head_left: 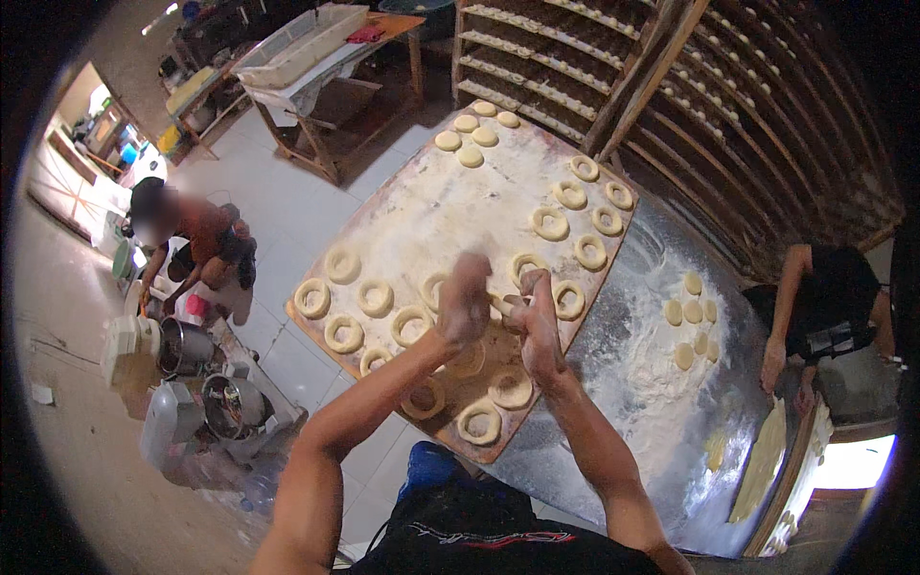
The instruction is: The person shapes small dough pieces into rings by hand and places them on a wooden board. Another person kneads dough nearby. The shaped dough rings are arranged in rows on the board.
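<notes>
Both hands are over a floured wooden board (pixel 412 211) that carries pale dough rings. Motion smears my left hand (pixel 467 299), so its fingers cannot be made out; a dough ring (pixel 430 290) lies just to its left. My right hand (pixel 539 331) is closed, with curled fingers around a piece of dough (pixel 500 305), apparently a ring, between the two hands. Just beyond the right hand lies another dough ring (pixel 527 264), partly covered by its fingers. More rings, such as one near the front corner (pixel 479 407), surround the hands. Flat dough discs (pixel 470 156) sit at the far end.
A floured metal table (pixel 623 402) extends to the right, bearing small dough discs (pixel 674 312) and a dough sheet (pixel 762 460). Another person's hand (pixel 774 362) is there. Racks (pixel 537 57) of dough stand behind. At left, a person (pixel 203 235) crouches by mixers (pixel 172 417).
</notes>
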Demonstrator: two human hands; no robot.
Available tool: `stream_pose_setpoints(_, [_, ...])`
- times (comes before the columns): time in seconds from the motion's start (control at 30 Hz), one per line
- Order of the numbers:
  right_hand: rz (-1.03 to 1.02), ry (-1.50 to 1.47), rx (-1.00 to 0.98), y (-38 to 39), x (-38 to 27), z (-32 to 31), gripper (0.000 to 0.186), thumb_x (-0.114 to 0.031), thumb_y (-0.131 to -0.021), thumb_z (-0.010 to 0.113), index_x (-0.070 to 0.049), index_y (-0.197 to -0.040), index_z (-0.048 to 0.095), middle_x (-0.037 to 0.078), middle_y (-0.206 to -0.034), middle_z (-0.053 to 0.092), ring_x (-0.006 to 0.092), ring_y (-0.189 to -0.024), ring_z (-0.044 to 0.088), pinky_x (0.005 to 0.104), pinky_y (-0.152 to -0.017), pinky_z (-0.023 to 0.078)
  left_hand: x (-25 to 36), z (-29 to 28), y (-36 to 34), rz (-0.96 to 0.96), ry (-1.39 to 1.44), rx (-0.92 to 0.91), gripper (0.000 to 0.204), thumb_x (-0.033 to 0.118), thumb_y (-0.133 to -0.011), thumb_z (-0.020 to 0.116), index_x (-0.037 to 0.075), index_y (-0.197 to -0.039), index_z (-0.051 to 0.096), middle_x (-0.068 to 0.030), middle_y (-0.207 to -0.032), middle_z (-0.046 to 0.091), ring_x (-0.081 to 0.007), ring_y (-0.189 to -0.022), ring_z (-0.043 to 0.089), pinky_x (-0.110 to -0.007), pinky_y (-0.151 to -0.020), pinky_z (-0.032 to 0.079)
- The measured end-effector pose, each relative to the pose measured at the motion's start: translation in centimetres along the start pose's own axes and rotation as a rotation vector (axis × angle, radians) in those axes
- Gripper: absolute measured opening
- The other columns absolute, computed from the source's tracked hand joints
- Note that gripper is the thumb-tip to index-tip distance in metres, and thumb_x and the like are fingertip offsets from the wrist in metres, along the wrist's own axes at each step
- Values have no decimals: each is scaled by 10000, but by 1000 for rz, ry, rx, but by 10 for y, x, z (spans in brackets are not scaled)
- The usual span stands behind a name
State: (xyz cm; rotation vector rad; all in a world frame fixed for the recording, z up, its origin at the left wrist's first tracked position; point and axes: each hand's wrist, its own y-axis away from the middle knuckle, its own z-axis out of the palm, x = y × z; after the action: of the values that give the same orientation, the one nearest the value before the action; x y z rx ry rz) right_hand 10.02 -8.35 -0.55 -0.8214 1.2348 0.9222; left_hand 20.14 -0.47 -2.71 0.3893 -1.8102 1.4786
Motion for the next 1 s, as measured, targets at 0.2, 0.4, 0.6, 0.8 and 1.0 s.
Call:
stream_pose_setpoints(0.2, [-268,196,-197,-47,23,3,219,-218,-873,418,-35,-984,370,71,-918,374,143,-854,388,288,-752,378,-43,-12,-3,152,-248,-308,226,40,-915,470,23,-1129,540,-81,-750,495,-217,-627,496,-335,-575,427])
stream_pose_setpoints(0.4, [16,192,32,-107,45,2,193,-250,-922,405,-97,-1038,399,24,-1016,396,125,-942,418,294,-772,423,-71,-9,-37,-698,69,-147,311,136,-965,436,61,-1260,499,-155,-805,587,-275,-728,607,-350,-678,470])
stream_pose_setpoints(0.6, [-371,700,317,-101,10,-34,369,-94,-932,407,-47,-1298,398,153,-1014,635,286,-855,629,385,-808,484,-108,-26,-56,-410,-430,-308,322,190,-879,596,73,-1178,588,-168,-981,572,-311,-813,612,-377,-738,496])
stream_pose_setpoints(0.8, [256,619,484,9,-12,-69,336,-208,-979,374,-49,-1268,437,71,-874,683,172,-717,641,302,-712,486,-108,-31,-55,-254,-452,-673,290,265,-723,744,87,-948,701,-140,-876,599,-316,-819,606,-378,-754,501])
stream_pose_setpoints(1.0, [268,993,514,150,-26,-112,296,-220,-978,386,-20,-1167,492,75,-707,630,125,-611,591,264,-603,466,-46,36,-58,-243,-262,-436,624,148,-716,769,79,-1268,487,-101,-1167,544,-196,-983,549,-330,-767,466])
